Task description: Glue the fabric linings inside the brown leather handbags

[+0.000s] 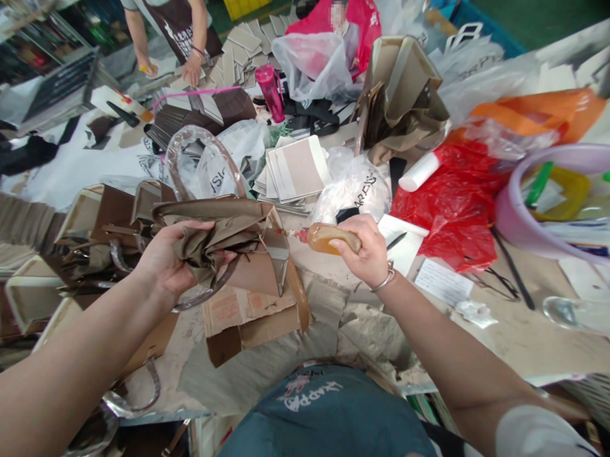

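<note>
My left hand (171, 260) is closed on bunched olive-brown lining cloth (212, 235) of an unfinished handbag. The brown handbag (253, 272) lies on its side, with a plastic-wrapped handle (200, 145) standing up behind it. In my right hand (364, 249) is an amber squeeze bottle (327, 238), its reddish nozzle pointing left at the bag's open edge. Whether the tip touches the bag I cannot tell. Beneath the bag sits a cardboard box (254, 320).
More unfinished bags (37, 292) crowd the left side. Stacked beige panels (297, 168) lie behind my hands. To the right are a red plastic bag (450, 207), a lilac basin (515, 216) and a paper slip (443, 281). A co-worker in an apron (179, 24) stands across the table.
</note>
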Demonstrator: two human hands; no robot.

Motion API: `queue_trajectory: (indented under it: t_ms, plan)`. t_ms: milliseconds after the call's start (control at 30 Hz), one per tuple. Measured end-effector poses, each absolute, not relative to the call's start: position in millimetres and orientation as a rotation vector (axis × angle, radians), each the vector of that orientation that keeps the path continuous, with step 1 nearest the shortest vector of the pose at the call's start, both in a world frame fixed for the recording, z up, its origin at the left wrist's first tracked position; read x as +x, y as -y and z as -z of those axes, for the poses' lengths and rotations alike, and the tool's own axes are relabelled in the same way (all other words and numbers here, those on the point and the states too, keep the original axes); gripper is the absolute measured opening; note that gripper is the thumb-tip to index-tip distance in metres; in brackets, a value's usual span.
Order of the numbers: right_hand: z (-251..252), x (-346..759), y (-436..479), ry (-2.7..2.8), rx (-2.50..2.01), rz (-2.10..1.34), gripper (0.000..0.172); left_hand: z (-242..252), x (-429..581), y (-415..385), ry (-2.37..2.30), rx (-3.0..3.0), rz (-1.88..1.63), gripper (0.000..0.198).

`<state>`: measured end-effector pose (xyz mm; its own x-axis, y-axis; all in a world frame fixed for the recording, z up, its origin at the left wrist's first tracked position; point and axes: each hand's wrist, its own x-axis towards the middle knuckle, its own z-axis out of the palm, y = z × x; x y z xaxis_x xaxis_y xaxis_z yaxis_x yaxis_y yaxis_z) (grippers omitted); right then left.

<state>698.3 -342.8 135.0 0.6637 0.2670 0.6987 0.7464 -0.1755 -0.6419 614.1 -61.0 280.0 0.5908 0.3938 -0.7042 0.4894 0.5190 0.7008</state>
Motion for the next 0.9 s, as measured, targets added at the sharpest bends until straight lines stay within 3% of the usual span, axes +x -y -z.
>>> queue_trajectory:
  t_ms: [267,600,900]
  plan:
    - [-104,688,342,0.88,-1.823,0.408,0.015,-282,616,66,-0.965,1.098,0.064,0.021]
    - [-136,698,340,0.792,-1.744,0.531,0.017,-277,613,61,-0.969,1.063,0.076,0.02]
    - [-95,689,341,0.803,-1.834,0.426,0.014,-279,614,64,-0.953,1.073,0.058,0.021]
